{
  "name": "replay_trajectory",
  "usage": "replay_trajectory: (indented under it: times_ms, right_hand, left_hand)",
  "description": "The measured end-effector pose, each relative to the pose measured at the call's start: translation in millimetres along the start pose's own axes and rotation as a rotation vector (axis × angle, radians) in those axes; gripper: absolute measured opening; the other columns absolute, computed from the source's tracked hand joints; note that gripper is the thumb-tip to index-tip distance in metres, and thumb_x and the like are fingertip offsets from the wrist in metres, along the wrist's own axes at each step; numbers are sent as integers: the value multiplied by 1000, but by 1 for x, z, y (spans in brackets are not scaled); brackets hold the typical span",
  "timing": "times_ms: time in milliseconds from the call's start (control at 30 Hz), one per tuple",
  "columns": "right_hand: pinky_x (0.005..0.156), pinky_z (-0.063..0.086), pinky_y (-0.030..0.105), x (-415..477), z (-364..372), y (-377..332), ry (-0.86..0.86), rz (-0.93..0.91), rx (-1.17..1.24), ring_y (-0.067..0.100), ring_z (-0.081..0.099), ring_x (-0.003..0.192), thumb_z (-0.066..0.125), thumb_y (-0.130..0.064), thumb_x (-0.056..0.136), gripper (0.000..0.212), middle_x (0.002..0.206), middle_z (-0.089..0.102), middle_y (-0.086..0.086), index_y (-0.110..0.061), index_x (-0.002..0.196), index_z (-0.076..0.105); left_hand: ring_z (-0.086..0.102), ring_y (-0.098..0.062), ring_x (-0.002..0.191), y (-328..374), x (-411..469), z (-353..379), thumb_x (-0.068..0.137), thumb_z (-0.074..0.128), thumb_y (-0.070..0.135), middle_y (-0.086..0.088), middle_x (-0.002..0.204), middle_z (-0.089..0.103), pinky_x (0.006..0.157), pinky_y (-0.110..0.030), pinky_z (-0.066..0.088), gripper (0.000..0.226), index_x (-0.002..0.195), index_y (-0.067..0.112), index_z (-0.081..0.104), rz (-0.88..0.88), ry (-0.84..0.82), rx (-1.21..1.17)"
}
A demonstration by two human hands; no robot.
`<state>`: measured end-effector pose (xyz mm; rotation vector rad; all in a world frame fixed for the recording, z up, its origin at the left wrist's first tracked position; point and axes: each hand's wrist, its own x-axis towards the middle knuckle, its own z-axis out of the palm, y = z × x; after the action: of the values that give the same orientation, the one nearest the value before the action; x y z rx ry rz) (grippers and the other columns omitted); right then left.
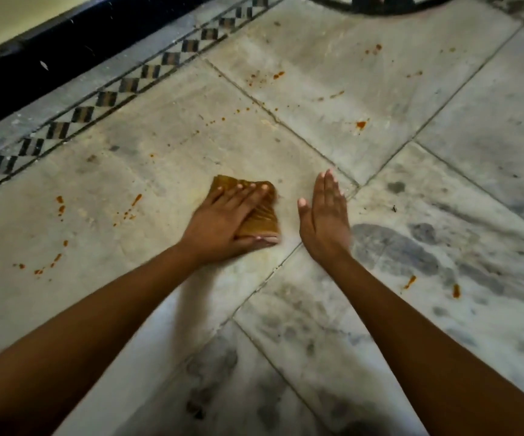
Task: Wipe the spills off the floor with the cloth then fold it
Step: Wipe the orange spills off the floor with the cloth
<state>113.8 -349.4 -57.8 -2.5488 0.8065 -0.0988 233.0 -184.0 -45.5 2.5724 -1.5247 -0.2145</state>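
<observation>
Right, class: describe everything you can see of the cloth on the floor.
The cloth is a brownish-yellow pad, folded into a rectangle with ribbed creases. It lies flat on the pale stone floor. The left hand presses on it with straight fingers, covering much of it; the right hand is beside it, apart.

a checkered tile border [106, 98] runs beside a dark skirting [49, 51].
</observation>
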Motion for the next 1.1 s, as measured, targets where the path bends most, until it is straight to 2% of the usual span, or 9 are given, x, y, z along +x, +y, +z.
replay_trajectory:
  times_ms: [133,233,367,467,633,733,867,967,1100]
  right_hand:
    - [116,-5,31,22,1,-4,56,-36,-91,20,-4,146,12,-44,94,68,158,-2,11,-6,149,1]
    - [117,-5,32,39,4,-9,102,20,-64,20,-3,146,14,-42,96,65,158,-1,11,-6,149,4]
    - [118,-2,32,54,12,-11,143,94,22,19,2,146,10,-43,94,67,158,6,10,-6,149,9]
    - [118,-5,37,55,18,-12,67,67,-126,18,1,146,7,-47,93,68,159,5,8,-9,149,6]
    - [117,-7,40,55,22,-13,52,63,-259,18,-2,146,12,-51,94,69,159,2,7,-10,150,4]
    - [117,-6,40,56,22,-14,52,67,-263,19,-1,146,17,-49,95,68,159,4,7,-10,150,5]
    - [117,-4,40,56,21,-16,59,77,-263,19,4,146,18,-47,93,68,158,9,8,-10,150,10]
    - [117,-2,40,56,21,-17,70,88,-255,20,9,145,20,-46,92,68,157,14,10,-9,149,15]
    - [117,-2,41,56,21,-17,68,93,-262,21,9,145,22,-46,93,67,157,13,10,-8,149,15]
  left_hand:
    - [35,-23,137,-51,39,-12,73,29,74,-3,149,39,112,-42,24,87,148,30,22,-171,18,-52]
    - [38,-25,135,-42,99,-9,78,37,66,-2,148,41,111,-45,26,75,145,34,28,-213,63,-11]
    - [36,-29,136,-10,94,3,76,42,63,-7,149,38,110,-51,27,76,144,32,32,6,36,15]
    - [37,-30,136,-41,62,3,78,39,65,-7,148,40,110,-50,27,75,144,31,33,116,51,-11]
    - [40,-30,132,-112,117,-16,79,35,64,-8,145,43,109,-49,29,74,145,30,32,-188,123,1]
    - [40,-32,130,-96,173,-18,80,35,64,-10,145,42,110,-51,26,71,144,34,30,-342,92,26]
    - [37,-31,133,-50,152,-14,76,32,69,-9,148,39,112,-52,22,75,142,35,35,-150,49,-3]
    - [39,-29,134,-77,98,-14,79,36,61,-4,146,43,111,-48,25,69,142,34,37,-15,76,-17]
    - [42,-29,130,-124,142,-23,84,39,57,-7,142,47,109,-49,27,63,142,34,35,-294,110,2]
